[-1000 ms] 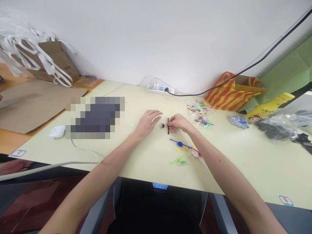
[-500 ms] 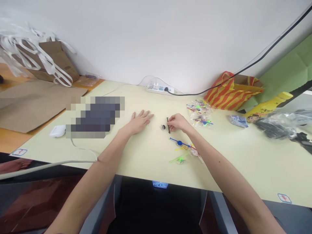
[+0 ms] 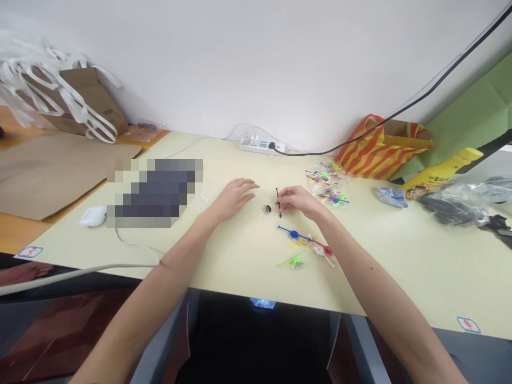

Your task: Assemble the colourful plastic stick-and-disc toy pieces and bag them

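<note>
My right hand (image 3: 298, 201) pinches a thin black stick (image 3: 278, 201) and holds it nearly upright on the pale yellow table (image 3: 240, 250). A small dark round piece (image 3: 267, 209) lies just left of the stick. My left hand (image 3: 234, 197) hovers low over the table a little left of that piece, fingers loosely spread and curved, holding nothing. Nearer to me lie a blue stick with a disc (image 3: 294, 233), a red and yellow one (image 3: 316, 245) and a green one (image 3: 294, 261).
A clear bag of coloured toy parts (image 3: 328, 186) lies right of my hands. A striped bag (image 3: 376, 149), a yellow bottle (image 3: 438, 173) and dark plastic bags (image 3: 460, 205) fill the right. A power strip (image 3: 262, 145) sits by the wall; a white mouse (image 3: 93, 216) at left.
My left hand drew back to the left and lay flat, then came partway back toward the small round piece with its fingers lifted. The right hand tilted the black stick slightly.
</note>
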The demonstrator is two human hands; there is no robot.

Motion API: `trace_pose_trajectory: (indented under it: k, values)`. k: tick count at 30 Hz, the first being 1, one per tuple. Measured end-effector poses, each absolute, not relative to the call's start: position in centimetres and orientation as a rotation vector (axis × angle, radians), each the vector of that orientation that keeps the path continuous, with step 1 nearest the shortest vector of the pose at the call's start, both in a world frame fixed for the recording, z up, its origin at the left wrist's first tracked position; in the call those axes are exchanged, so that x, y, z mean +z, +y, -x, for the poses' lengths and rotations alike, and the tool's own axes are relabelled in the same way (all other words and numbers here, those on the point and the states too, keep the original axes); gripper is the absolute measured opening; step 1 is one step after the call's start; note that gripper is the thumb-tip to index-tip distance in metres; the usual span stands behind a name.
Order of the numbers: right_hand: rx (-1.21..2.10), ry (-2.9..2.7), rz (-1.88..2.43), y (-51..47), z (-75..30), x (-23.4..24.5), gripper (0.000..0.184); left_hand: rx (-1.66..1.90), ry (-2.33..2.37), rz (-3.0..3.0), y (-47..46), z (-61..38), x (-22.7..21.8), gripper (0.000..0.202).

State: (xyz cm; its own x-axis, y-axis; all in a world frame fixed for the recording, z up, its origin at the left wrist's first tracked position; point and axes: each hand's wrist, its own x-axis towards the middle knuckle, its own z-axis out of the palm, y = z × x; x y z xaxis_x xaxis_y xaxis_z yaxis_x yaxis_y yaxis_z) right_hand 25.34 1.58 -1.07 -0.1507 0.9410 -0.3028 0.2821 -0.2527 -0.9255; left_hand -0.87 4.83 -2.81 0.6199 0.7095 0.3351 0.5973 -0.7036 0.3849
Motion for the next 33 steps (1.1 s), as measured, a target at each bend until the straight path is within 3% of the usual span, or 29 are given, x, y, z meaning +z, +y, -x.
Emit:
trace_pose_trajectory:
  k: [11,33]
  values:
    - [1.52,-1.318,1.464,1.6,-25.5,-1.9,0.012,0.633,0.862,-2.654,2.8,-2.7,-3.0,0.032]
    - [1.247,-1.54,1.71,1.7,-23.7,-1.6,0.017,0.705,0.809,-2.518,2.4,-2.7,-3.6,0.017]
